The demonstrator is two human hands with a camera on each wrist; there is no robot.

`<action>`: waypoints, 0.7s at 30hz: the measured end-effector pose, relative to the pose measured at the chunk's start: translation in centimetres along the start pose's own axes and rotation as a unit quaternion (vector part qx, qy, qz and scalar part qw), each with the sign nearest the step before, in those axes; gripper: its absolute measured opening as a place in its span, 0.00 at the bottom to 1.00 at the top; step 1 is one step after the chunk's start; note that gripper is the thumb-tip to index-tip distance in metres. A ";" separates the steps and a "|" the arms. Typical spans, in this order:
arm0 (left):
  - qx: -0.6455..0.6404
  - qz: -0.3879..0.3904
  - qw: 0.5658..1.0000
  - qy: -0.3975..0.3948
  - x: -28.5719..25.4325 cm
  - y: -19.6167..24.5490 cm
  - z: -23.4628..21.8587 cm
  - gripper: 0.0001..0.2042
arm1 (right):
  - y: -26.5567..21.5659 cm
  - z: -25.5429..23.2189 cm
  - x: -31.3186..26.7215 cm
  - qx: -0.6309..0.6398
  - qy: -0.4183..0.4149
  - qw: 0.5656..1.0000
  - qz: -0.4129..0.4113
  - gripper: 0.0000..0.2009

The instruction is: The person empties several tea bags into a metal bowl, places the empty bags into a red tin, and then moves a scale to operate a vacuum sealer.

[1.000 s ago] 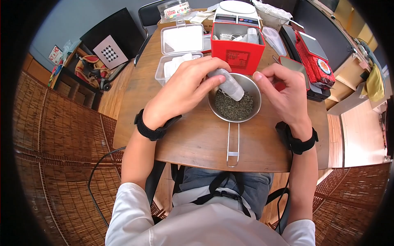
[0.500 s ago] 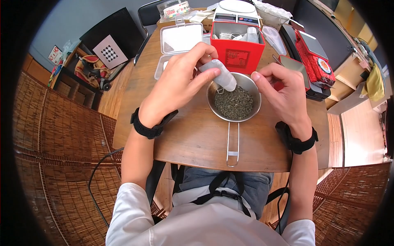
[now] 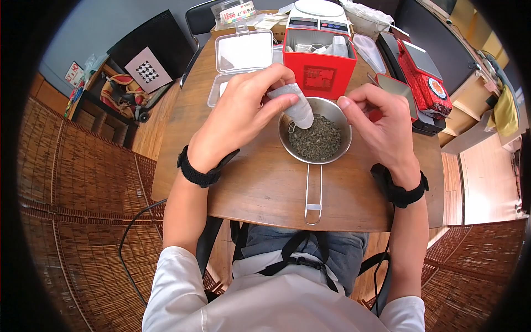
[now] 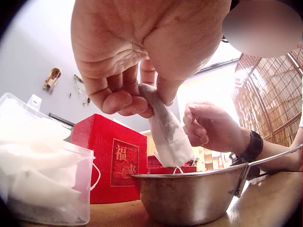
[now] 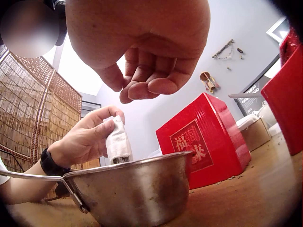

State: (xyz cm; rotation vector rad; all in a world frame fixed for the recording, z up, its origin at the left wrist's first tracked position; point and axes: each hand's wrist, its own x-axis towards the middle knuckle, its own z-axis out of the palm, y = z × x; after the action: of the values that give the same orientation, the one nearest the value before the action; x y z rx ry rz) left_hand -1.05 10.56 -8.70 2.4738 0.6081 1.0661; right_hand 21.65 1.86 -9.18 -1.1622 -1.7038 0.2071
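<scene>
My left hand pinches the upper end of a white tea bag between thumb and fingers. The bag hangs tilted over the left part of a steel pan, with its string beside it. Dark dried tea leaves cover the pan's bottom. In the right wrist view, some dark leaf shows at the bag's lower end, close over the rim. Right of the pan, my right hand hovers with loosely curled fingers; nothing shows between them.
Behind the pan stands an open red box with several filled bags inside. A clear plastic case of white empty bags sits at the left. Further back are a kitchen scale and, at the right, a red tin. The pan's wire handle points toward me.
The left hand has drawn the tea bag left from over the pan's middle, lifted it and then lowered it slightly, and it now hangs steeper. The right hand has hardly moved.
</scene>
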 end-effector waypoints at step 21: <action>-0.060 0.000 0.998 -0.019 -0.2 0.7 1.3 0.10 | 0.2 0.1 -0.1 -0.007 -0.007 1.000 -0.009 0.09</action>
State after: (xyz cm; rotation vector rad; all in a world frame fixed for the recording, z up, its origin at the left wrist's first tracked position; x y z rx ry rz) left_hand 0.01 9.68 -9.31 2.3844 0.5181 1.0217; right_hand 21.64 1.94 -9.39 -1.1588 -1.7304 0.1934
